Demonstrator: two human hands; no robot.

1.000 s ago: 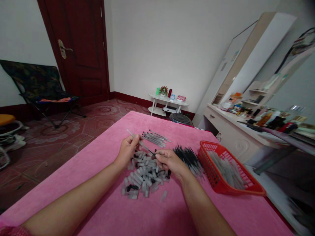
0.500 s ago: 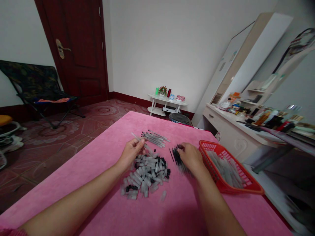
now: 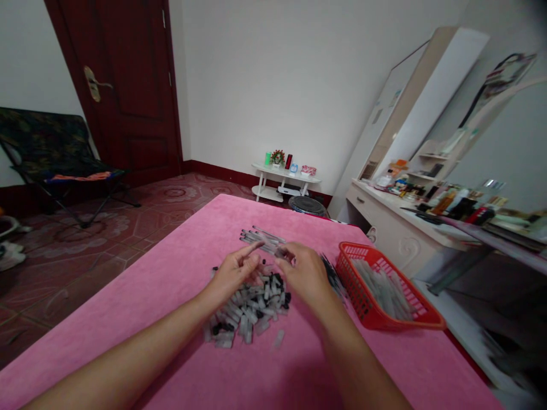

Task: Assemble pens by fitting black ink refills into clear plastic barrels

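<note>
Caps [image 3: 250,312], clear ones and black ones, are lying in a heap on the pink table [image 3: 179,267], right under the person's wrists. The left hand [image 3: 236,272] is hovering over the heap's far edge, forefinger stretched out toward the row of pens [image 3: 261,236] lying just beyond. Whether anything is sitting between thumb and finger, I cannot tell through the blur. The right hand [image 3: 304,274] is hanging just beside it, fingers curled in at the near end of the pens, and I cannot tell whether it is pinching one. Black refills [image 3: 335,276] are poking out from behind that hand. Just to the right, a red basket [image 3: 361,293] is holding a bed of clear tubes [image 3: 382,285].
</note>
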